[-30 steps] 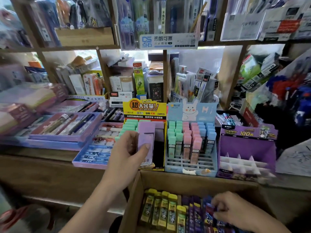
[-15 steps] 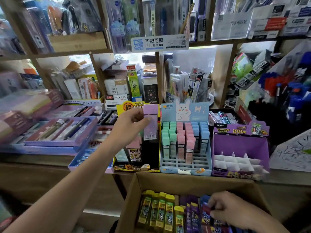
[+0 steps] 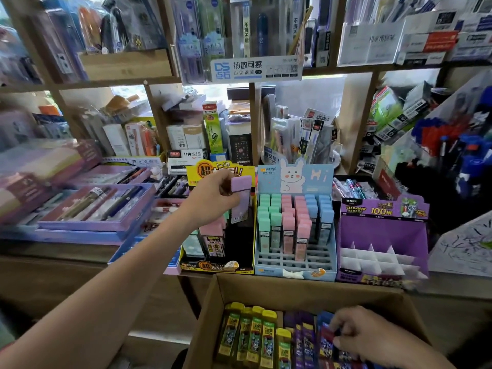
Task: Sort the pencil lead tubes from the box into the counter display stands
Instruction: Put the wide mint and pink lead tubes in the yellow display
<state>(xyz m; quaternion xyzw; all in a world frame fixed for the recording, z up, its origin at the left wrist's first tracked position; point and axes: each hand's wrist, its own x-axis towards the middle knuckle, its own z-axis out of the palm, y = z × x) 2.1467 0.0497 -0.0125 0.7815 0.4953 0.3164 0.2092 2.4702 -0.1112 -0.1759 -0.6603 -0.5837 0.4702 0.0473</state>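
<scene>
The left hand is stretched out over the counter with its thumb and fingers clamped on the capped top of a lilac lead tube, which hangs upright above the right-hand side of the black and yellow stand, not yet seated in it. Down in the cardboard box the right hand has its fingers curled in among the blue tubes. Whether it actually has one pinched I can't tell from here. What worries me is the split attention: two hands on two jobs, and the lilac tube has to drop straight into a dark gap beside the pink tubes standing to its left. If it comes down at a slant it could catch those neighbours and topple them, or lie flat across the slot instead of standing. The stand looks like light card, so a firm push might shove it back or nudge the blue rabbit stand touching its side. The purple stand sits with bare white dividers. Tubes from the box — the yellow-capped ones included — could easily land in the wrong display if colours aren't checked.
</scene>
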